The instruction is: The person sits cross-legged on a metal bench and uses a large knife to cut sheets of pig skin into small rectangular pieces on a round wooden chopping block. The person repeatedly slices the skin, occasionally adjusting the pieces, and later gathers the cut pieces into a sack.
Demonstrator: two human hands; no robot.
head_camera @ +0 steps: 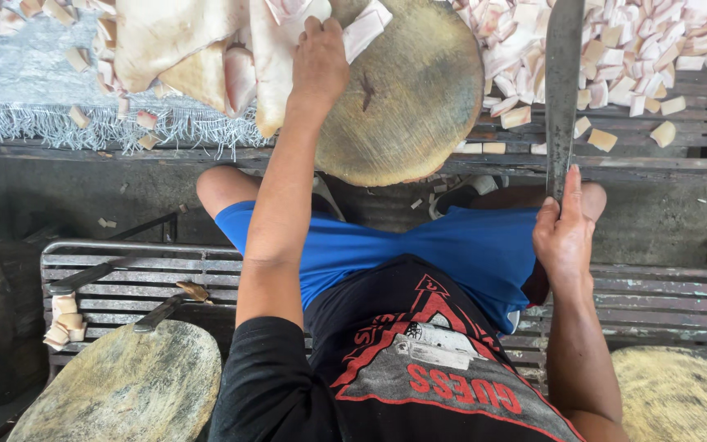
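My left hand (318, 61) is stretched out in front of me, fingers curled down and closed on a pale strip of pork fat (362, 31) that lies at the far edge of the round wooden chopping block (407, 98). The strip sticks out to the right of my knuckles, its white side up, resting on the block's rim. Just to the left of that hand sit big slabs of pork skin and fat (182, 41), piled on a grey woven mat (18, 74) with a frayed fringe, and a few small cut cubes are scattered over the mat. My right hand (565, 233) is pulled back near my knee, wrapped tight around the handle of a long cleaver (564, 82); my thumb lies along the handle and the broad dull blade points straight away from me, its far end over the heap of diced fat pieces (632, 49) on the slatted table (697, 123) to the right of the block. The blade is well apart from the strip in my left hand. I am sitting on a slatted bench (124, 278) in blue shorts (452, 245) and a black printed shirt. On the bench to my left lie another worn round block (124, 385), 2 knives (165, 307) and a small stack of fat cubes (65, 323); a 3rd round block (681, 393) shows at the lower right corner.
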